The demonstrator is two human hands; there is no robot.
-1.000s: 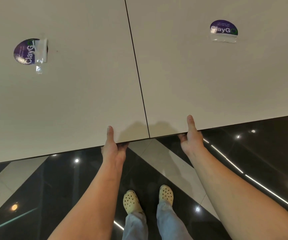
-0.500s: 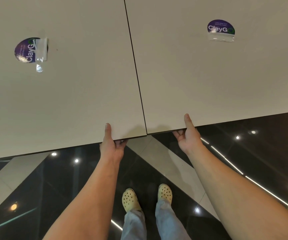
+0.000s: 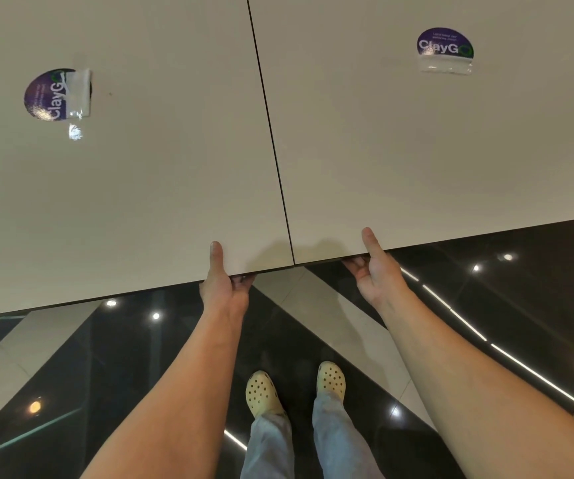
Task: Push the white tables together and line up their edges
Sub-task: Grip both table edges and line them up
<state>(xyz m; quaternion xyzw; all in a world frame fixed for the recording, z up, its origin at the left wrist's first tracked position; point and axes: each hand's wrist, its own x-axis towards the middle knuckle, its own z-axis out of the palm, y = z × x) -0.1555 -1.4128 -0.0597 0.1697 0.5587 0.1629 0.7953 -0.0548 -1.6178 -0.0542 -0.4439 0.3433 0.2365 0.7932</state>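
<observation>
Head view, looking down on two white tables set side by side. The left table (image 3: 123,174) and the right table (image 3: 434,143) meet along a thin dark seam (image 3: 271,133) that runs from the top of the frame to the near edge. My left hand (image 3: 225,285) clamps the near edge of the left table just beside the seam, thumb flat on top and fingers curled underneath. My right hand (image 3: 375,271) grips the near edge of the right table the same way, thumb on top, fingers below. Compared with a second ago, the near edges sit a little farther from me and the view has shifted slightly; the seam reads as equally narrow throughout. At the near corners the two front edges now appear almost flush, with only a faint step at the seam. I judge the pushing together as done and the lining up as nearly finished, so any remaining work is a small nudge. A purple sticker (image 3: 55,95) lies on the left top, another sticker (image 3: 446,44) on the right. Below, a dark glossy floor (image 3: 106,375) and pale shoes (image 3: 263,392).
</observation>
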